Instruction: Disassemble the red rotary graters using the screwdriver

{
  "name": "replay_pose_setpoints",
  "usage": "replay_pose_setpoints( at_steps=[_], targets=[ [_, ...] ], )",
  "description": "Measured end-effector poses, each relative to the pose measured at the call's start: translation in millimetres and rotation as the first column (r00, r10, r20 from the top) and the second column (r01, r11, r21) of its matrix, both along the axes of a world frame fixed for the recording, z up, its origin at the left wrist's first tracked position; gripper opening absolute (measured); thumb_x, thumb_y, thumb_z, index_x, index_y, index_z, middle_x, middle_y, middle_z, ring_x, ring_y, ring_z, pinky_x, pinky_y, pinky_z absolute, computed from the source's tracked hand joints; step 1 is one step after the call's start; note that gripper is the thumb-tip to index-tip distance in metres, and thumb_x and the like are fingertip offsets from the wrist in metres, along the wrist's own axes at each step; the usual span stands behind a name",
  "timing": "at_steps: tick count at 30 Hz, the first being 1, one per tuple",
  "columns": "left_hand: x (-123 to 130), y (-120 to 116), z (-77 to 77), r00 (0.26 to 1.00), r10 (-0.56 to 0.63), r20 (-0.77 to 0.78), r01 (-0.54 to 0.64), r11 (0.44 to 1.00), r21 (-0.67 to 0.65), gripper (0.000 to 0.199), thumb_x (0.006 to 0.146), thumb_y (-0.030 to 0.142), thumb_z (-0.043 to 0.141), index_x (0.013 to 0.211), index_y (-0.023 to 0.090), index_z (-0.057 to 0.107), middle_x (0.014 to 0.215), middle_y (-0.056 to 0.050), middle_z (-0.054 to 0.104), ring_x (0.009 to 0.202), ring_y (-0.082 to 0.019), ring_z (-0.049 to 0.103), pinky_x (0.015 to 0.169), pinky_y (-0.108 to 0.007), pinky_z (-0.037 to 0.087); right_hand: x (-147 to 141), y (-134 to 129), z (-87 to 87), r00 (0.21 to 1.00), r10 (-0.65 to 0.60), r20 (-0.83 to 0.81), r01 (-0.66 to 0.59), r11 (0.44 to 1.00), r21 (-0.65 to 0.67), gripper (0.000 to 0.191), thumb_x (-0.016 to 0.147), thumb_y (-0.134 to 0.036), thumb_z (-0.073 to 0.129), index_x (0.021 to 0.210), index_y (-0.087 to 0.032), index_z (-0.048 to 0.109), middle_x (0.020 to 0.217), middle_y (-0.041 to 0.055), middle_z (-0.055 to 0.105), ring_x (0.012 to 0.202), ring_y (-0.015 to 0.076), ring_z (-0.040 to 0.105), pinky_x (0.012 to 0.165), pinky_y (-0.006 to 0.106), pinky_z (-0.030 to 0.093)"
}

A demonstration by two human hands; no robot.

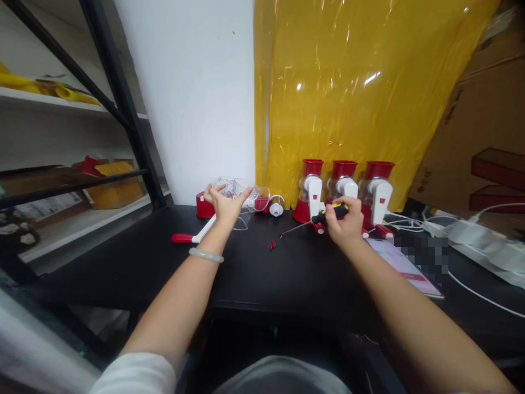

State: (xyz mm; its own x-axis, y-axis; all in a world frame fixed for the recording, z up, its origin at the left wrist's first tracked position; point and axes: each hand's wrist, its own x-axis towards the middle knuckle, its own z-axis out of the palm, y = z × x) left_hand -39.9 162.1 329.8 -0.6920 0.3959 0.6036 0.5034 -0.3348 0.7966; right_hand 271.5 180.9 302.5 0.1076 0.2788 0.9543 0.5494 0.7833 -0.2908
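My right hand (pixel 345 220) is closed round the black and yellow handle of a screwdriver (pixel 301 226), whose shaft points left and down. Just left of the tip, small red pieces (pixel 272 245) lie on the black table. My left hand (pixel 228 203) has its fingers spread, in front of clear plastic parts (pixel 256 198); nothing shows in its grasp. A white crank with a red handle (pixel 181 238) lies beside my left forearm. Near the clear parts are a red base (pixel 204 206) and a white-ended drum (pixel 276 206).
Three red and white rotary graters (pixel 312 189) stand at the back right. Beside my right forearm lies a tablet (pixel 404 268), with cables and a white power strip (pixel 484 246) further right. Shelves (pixel 82 227) stand left; a large cardboard box (pixel 471 126) is at right.
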Motion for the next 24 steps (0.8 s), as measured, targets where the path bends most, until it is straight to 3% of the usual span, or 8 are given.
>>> replay_pose_setpoints(
  at_steps=[4, 9, 13, 16, 20, 24],
  targets=[
    [3.0, -0.7, -1.5, 0.997, -0.010, 0.080, 0.011, 1.000, -0.011, 0.079, 0.054, 0.038, 0.099, 0.111, 0.020, 0.048, 0.148, -0.018, 0.026, 0.150, -0.035, 0.029, 0.123, -0.044, 0.035, -11.1, -20.7, 3.3, 0.925, 0.086, 0.370, -0.214, 0.923, 0.321, 0.016, 0.088, -0.029, 0.065, 0.100, -0.024, 0.056, 0.075, -0.0006, 0.061, 0.062, 0.0155, 0.058, 0.058, 0.029, 0.046],
    [6.1, -1.1, -3.8, 0.997, -0.011, 0.079, 0.010, 1.000, 0.015, 0.078, 0.053, 0.036, 0.099, 0.109, 0.019, 0.047, 0.148, -0.019, 0.025, 0.151, -0.036, 0.024, 0.125, -0.045, 0.030, -28.8, -51.6, 7.9, 0.737, -0.017, 0.676, -0.372, 0.825, 0.426, 0.009, 0.090, -0.028, 0.064, 0.090, -0.022, 0.059, 0.068, -0.0009, 0.056, 0.059, 0.0146, 0.050, 0.055, 0.031, 0.037],
    [5.8, 0.4, -5.5, 0.993, 0.040, 0.113, -0.045, 0.998, 0.040, 0.078, 0.053, 0.035, 0.099, 0.108, 0.020, 0.046, 0.140, -0.016, 0.032, 0.146, -0.034, 0.032, 0.123, -0.046, 0.032, -43.7, -67.2, 0.8, 0.572, -0.065, 0.818, -0.476, 0.786, 0.395, 0.016, 0.094, -0.034, 0.061, 0.085, -0.022, 0.060, 0.068, -0.0012, 0.052, 0.060, 0.0143, 0.048, 0.057, 0.032, 0.030],
    [4.4, 2.6, -7.8, 0.986, 0.053, 0.157, -0.059, 0.998, 0.035, 0.078, 0.054, 0.034, 0.099, 0.108, 0.021, 0.045, 0.134, -0.014, 0.035, 0.140, -0.032, 0.038, 0.121, -0.046, 0.033, -54.8, -73.2, -9.2, 0.439, -0.032, 0.898, -0.546, 0.784, 0.295, 0.021, 0.098, -0.042, 0.057, 0.090, -0.022, 0.061, 0.073, -0.0005, 0.055, 0.062, 0.0145, 0.048, 0.060, 0.033, 0.030],
    [3.5, 5.7, -12.9, 0.986, 0.028, 0.164, -0.034, 0.999, 0.030, 0.077, 0.056, 0.035, 0.098, 0.109, 0.021, 0.045, 0.137, -0.014, 0.033, 0.142, -0.033, 0.037, 0.121, -0.047, 0.034, -61.6, -74.4, -15.9, 0.204, 0.025, 0.979, -0.521, 0.849, 0.087, 0.031, 0.100, -0.051, 0.050, 0.095, -0.023, 0.061, 0.085, 0.0036, 0.061, 0.074, 0.0181, 0.052, 0.064, 0.034, 0.032],
    [4.9, 6.5, -15.7, 0.990, 0.013, 0.140, -0.019, 0.999, 0.041, 0.077, 0.056, 0.036, 0.099, 0.109, 0.022, 0.045, 0.139, -0.014, 0.032, 0.143, -0.033, 0.036, 0.122, -0.049, 0.031, -54.9, -70.1, -15.9, 0.075, 0.063, 0.995, -0.422, 0.906, -0.025, 0.037, 0.099, -0.056, 0.049, 0.097, -0.022, 0.061, 0.089, 0.0052, 0.061, 0.079, 0.0203, 0.053, 0.066, 0.035, 0.034]
  ],
)
